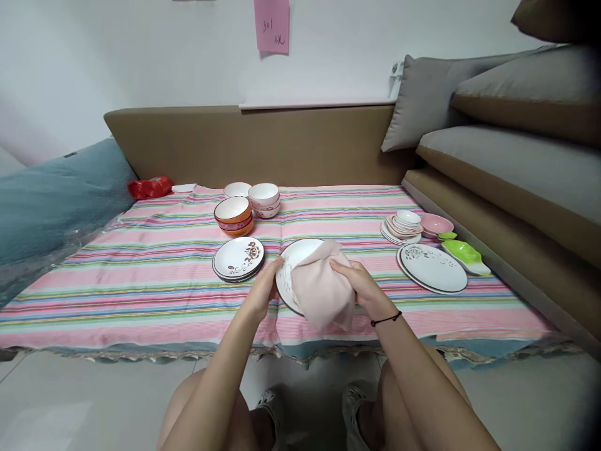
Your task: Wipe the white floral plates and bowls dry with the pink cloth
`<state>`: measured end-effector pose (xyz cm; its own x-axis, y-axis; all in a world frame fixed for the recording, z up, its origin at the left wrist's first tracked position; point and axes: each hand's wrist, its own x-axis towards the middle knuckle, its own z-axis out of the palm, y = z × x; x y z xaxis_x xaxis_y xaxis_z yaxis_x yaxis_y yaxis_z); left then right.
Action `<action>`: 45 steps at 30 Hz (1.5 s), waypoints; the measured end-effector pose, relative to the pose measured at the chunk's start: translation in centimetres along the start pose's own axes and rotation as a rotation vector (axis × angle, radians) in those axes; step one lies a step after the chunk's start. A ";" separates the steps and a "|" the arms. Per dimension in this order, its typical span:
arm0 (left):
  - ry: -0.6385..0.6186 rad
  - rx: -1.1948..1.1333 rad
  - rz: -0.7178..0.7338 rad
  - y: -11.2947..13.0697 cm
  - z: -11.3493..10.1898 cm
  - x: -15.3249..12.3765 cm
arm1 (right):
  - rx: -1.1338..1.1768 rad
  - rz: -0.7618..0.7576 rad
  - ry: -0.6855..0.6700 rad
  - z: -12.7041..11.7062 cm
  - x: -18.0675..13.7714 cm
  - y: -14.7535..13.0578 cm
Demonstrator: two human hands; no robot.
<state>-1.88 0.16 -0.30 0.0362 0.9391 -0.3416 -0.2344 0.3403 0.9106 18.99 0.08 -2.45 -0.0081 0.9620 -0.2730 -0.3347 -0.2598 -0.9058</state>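
Note:
A white plate [305,247] with a dark rim is held up over the striped cloth in front of me. My left hand [268,285] grips its left edge, the fingers partly hidden behind it. A pale pink cloth [322,288] covers the plate's right part. With my right hand [359,285] I pinch the cloth at the plate's right side, thumb on top. Just left of the plate lies a stack of white plates [238,257] with a brown flower pattern.
Stacked bowls [233,210] in orange and white bowls [263,195] stand at the back left. To the right are small dishes [407,219], a pink bowl [436,223], oval plates [434,268] and a green leaf-shaped dish [464,254]. Cushions [516,150] pile up far right.

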 end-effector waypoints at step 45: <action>-0.323 0.618 0.084 1.4 -0.4 -0.1 | -0.315 -0.192 -0.104 -0.4 -1.2 -0.7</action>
<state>-2.55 0.50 0.94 0.3511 0.8978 -0.2658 0.3431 0.1407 0.9287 19.65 -0.95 -1.59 -0.0740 0.9948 -0.0694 -0.0339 -0.0720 -0.9968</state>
